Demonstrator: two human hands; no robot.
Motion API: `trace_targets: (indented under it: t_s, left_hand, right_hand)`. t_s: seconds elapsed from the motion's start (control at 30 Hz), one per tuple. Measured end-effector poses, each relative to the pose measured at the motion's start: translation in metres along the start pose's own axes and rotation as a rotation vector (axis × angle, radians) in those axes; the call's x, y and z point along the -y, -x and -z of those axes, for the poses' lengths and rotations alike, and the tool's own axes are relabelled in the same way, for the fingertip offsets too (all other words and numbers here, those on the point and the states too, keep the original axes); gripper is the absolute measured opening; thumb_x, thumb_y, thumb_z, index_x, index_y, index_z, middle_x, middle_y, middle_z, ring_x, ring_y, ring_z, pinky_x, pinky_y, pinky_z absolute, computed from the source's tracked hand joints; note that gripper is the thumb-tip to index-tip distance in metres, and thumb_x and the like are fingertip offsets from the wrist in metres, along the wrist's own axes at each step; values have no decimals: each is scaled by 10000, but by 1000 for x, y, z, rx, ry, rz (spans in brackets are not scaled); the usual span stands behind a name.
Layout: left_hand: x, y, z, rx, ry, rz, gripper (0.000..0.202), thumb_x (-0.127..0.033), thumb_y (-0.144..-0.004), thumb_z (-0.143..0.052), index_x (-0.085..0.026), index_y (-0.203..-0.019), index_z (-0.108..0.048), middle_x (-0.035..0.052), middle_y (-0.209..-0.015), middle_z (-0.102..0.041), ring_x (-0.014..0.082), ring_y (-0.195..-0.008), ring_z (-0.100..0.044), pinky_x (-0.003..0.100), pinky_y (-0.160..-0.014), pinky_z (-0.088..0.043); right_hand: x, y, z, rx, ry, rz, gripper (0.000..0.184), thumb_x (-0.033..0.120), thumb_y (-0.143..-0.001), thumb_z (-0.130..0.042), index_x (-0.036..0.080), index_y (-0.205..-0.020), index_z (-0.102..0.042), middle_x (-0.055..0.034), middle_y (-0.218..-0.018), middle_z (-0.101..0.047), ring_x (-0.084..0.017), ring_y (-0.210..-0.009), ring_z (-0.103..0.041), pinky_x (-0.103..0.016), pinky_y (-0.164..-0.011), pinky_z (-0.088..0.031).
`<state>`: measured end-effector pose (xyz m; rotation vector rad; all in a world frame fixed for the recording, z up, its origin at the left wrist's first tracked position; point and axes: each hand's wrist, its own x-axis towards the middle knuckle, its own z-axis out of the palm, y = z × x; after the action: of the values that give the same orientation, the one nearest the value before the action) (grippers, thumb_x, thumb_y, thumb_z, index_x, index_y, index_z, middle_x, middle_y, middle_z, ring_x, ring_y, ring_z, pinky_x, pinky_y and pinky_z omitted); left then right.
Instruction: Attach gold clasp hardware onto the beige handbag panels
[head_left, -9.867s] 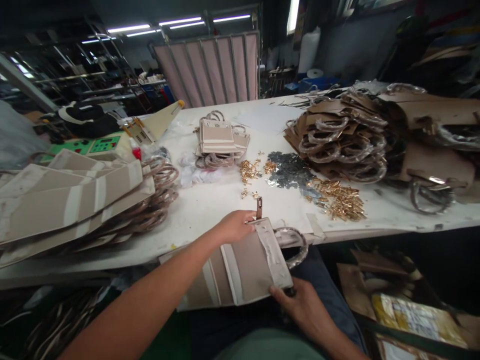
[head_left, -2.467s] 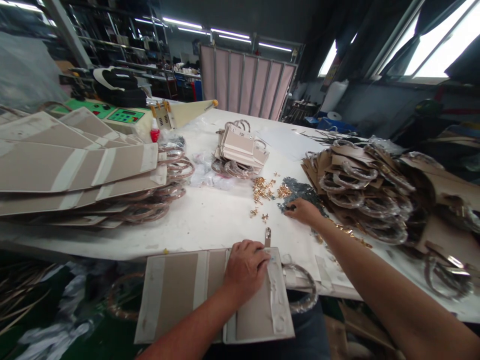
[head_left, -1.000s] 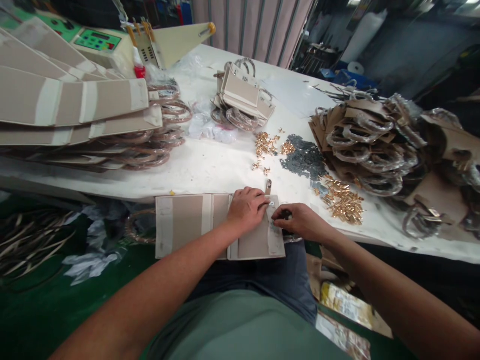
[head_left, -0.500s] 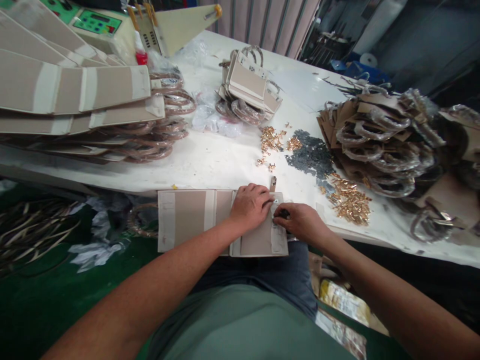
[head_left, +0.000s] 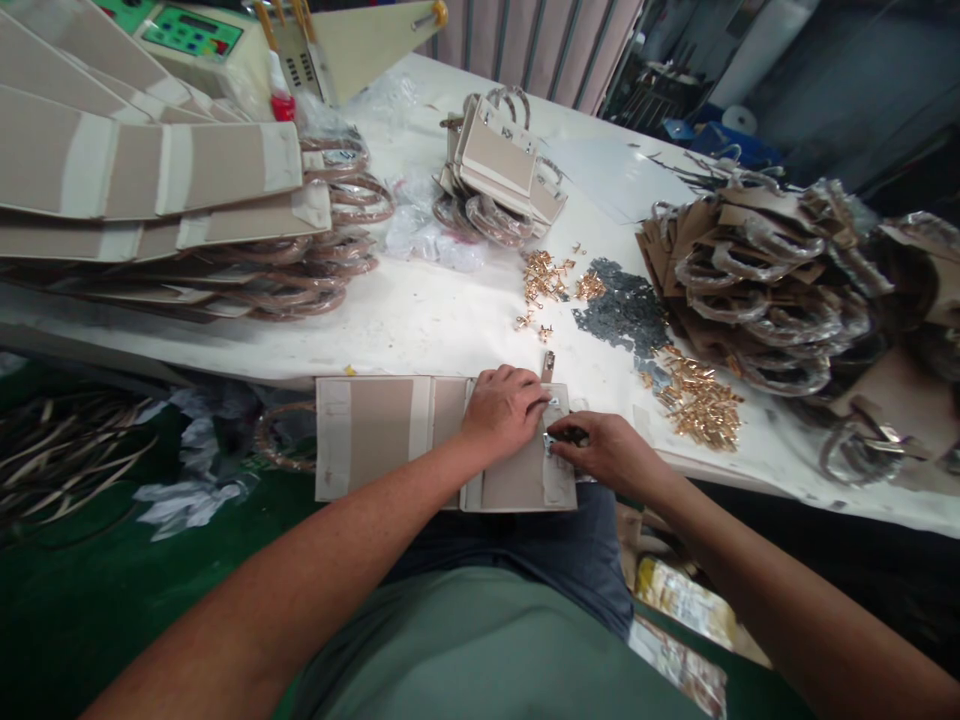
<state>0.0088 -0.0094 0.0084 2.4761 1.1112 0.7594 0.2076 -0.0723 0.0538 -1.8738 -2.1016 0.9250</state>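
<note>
A flat beige bag panel (head_left: 375, 435) with white strips lies across my lap and the table's front edge. My left hand (head_left: 504, 408) presses down on its right part, fingers curled by a small metal clasp (head_left: 547, 365) that sticks up at the panel's top edge. My right hand (head_left: 606, 455) pinches a small dark metal piece (head_left: 566, 436) against the panel's white end flap, close to my left fingertips. A wrapped ring handle of the panel shows at the left (head_left: 279, 440).
On the white table (head_left: 420, 320) lie gold fittings (head_left: 696, 400), dark grey metal plates (head_left: 622, 315), more gold bits (head_left: 544, 278), a small stack of finished bags (head_left: 499, 170), piled panels at the left (head_left: 150, 200) and the right (head_left: 757, 280), and a green-panelled machine (head_left: 195, 35).
My right hand came back from the grey plates with a small piece and now holds it at the panel's flap. It shifted slightly lower over the last half second. My left hand stayed put.
</note>
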Motion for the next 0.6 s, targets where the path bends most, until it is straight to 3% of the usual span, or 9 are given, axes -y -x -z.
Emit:
trace_targets:
  t_s: [0.37,0.6]
  left_hand:
    - [1,0,-1,-10,4,-7,169,-298,-1022,-623,-266,-1086,-776,32,-1210,-743,270,-1136,-591,469,-938,-427]
    - [3,0,-3,-11,6,-16,154,-291,-1019,-626,-271,-1070,-770,43,-1206,-737,272,-1147,-590,470,-946,-428]
  right_hand:
    - [5,16,-15,-162,63,46,252,188,-888,-713,227,-1125,-790,-63,-1071,-803,-278,-1011,-738,-385,-920,-536]
    - [3,19,-27,-213,114,26,235,217,-921,-705,235,-1142,-781,-65,-1066,-793,-277,-1000,-729,-393,-912,-540]
